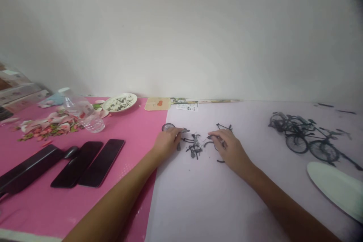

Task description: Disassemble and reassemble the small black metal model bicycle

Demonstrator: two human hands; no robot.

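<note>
My left hand (167,141) rests over the white surface near the pink edge, its fingertips pinched on a small dark toy bicycle part (185,130). Partly behind it is a small spoked wheel (168,126). My right hand (229,144) has thumb and forefinger closed on a small black part (210,137). Between the hands lies a cluster of tiny black and grey bicycle parts (194,149). A thin black frame piece (224,126) lies just beyond my right hand. Curved black pieces (209,143) lie beside and partly under that hand.
Several assembled model bicycles (310,136) stand or lie at right, behind a pale plate (337,187). A fly swatter (157,103) lies along the wall. Left are two phones (102,162), a black device (31,166), a bottle (82,109), a filled plate (109,109) and pink-green pieces (53,126).
</note>
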